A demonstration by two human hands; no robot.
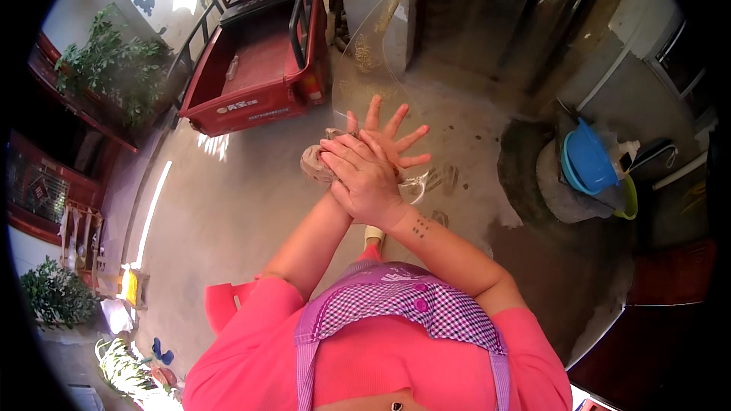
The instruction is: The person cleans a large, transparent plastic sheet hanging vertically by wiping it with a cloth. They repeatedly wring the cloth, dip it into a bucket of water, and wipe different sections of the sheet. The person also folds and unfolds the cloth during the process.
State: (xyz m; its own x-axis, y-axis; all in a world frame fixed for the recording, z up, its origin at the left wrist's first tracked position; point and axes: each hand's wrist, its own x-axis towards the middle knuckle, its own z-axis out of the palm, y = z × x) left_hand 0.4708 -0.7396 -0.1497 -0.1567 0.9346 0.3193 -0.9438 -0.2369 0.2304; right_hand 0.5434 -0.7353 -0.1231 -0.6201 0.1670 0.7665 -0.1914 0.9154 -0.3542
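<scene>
My left hand (394, 142) reaches up and to the right with its fingers spread wide. Across its back or wrist lies my right hand (362, 174), fingers together and pointing up and left. A crumpled grey-brown lump (317, 164), probably cloth, sticks out beyond the right fingertips, and the rest of it is hidden under that hand. Just right of the wrists, a shiny clear piece (420, 185), perhaps plastic, catches the light. A purple apron with a checked bib (400, 311) covers part of my pink top.
A red cargo tricycle (251, 80) stands at the upper left, before a patterned clear sheet (365, 68). Blue basins (588, 157) rest on a round base at the right. Potted plants (60, 291) line the left side. A red plastic object (223, 305) is by my left elbow.
</scene>
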